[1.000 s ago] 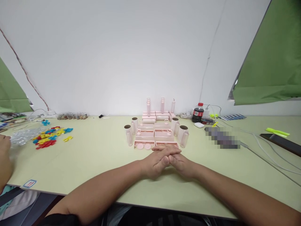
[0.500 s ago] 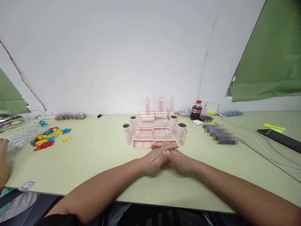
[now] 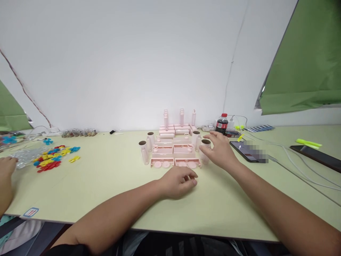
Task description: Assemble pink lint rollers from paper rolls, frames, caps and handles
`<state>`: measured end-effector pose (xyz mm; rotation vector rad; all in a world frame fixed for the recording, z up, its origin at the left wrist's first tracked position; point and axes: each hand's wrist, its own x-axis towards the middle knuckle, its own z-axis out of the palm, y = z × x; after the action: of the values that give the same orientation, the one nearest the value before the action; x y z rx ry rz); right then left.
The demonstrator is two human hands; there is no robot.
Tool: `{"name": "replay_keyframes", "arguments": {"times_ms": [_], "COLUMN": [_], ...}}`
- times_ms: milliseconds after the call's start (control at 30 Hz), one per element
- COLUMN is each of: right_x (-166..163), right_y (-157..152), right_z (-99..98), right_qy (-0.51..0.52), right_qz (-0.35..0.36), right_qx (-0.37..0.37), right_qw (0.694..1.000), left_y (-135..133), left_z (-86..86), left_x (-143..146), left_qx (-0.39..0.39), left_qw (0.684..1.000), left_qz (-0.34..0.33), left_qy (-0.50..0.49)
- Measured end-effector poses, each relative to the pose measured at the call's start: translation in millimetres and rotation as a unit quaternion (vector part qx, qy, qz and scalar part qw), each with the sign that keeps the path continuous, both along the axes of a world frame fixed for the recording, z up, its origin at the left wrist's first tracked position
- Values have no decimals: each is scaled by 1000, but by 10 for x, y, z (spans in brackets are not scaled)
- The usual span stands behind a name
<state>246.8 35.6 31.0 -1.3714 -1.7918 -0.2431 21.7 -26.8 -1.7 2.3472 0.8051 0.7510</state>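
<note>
My left hand (image 3: 179, 182) rests on the pale green table (image 3: 112, 181), fingers loosely curled with nothing in them. My right hand (image 3: 220, 151) is raised with fingers spread, right beside a pink tube with a dark top (image 3: 205, 148). In front of both hands stands a pink set (image 3: 174, 149) of flat trays, small boxes, tubes and thin clear bottles. The nearest trays (image 3: 176, 163) lie just beyond my left hand.
A cola bottle (image 3: 222, 126), a phone (image 3: 246, 151) and cables (image 3: 295, 163) lie at the right, with a second dark phone (image 3: 317, 157) farther out. Coloured plastic pieces (image 3: 52, 158) sit at the left, where another person's hand (image 3: 6, 170) rests on the table.
My hands were clasped together in front of the pink set. They have come apart: the right hand has lifted and moved right and forward to the pink tube, the left stayed put.
</note>
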Motion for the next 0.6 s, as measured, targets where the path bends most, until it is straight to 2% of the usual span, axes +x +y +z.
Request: {"name": "replay_keyframes", "arguments": {"times_ms": [67,133,433,600], "right_x": [12,6,51,26], "right_y": [87,125,238,218], "right_z": [-90,-153,-217,-175], "right_qy": [-12,-1,28,42], "right_qz": [-3,15,34,54], "right_qx": [-63,-84,-3,49], "right_qw": [998,996,999,996], "left_y": [-15,-23,-21,-25], "left_z": [4,4,23,25], "left_x": [-5,-10,-6,-14], "left_qx": [-14,-16,-30,-33], "left_qw": [999,997,997,997], "left_qz": [-30,-45,-38,-35], "left_qy": [40,53,56,55]}}
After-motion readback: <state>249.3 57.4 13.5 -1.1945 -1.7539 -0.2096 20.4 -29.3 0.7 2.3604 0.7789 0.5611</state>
